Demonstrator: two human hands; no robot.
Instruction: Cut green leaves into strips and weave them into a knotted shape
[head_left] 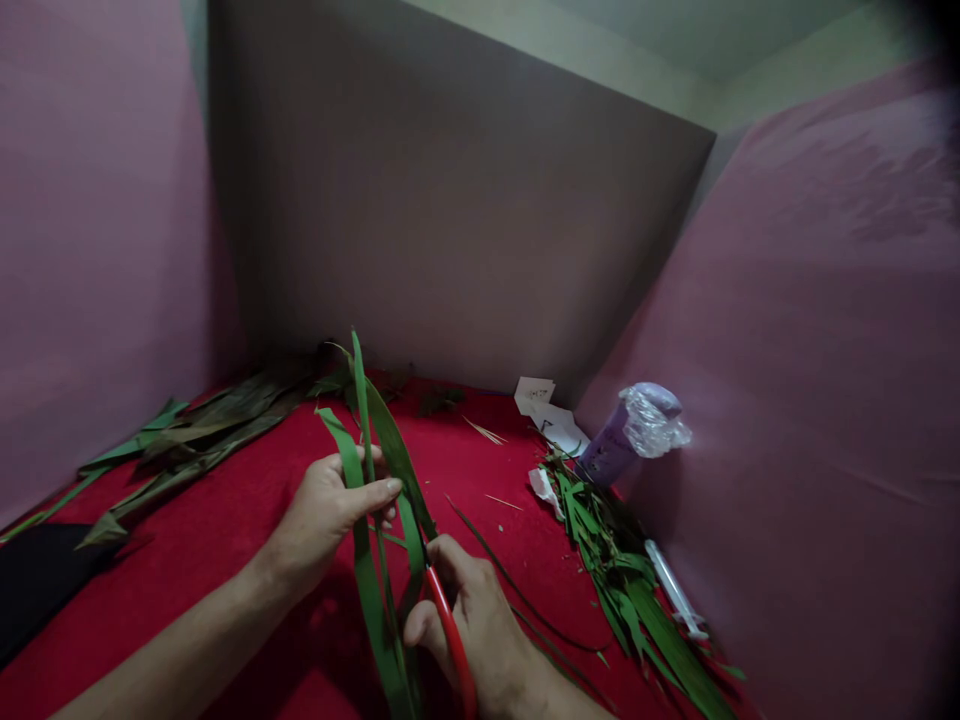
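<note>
My left hand (330, 510) pinches a long green leaf (367, 580) between thumb and fingers. Strips of the leaf rise above the hand and hang below it. My right hand (476, 620) is closed around red-handled scissors (450, 620), low and to the right of the left hand. The scissors' dark blades point up at a leaf strip (411, 540), and the leaf partly hides them. Whether the blades are apart I cannot tell.
Red cloth (247, 520) covers the floor. Large dull leaves (225, 420) lie at left beside a dark flat item (45, 580). At right are cut green strips (615, 570), a purple container (611, 445) topped with clear plastic, white papers (559, 430) and a clear tube (675, 590). Walls stand close around.
</note>
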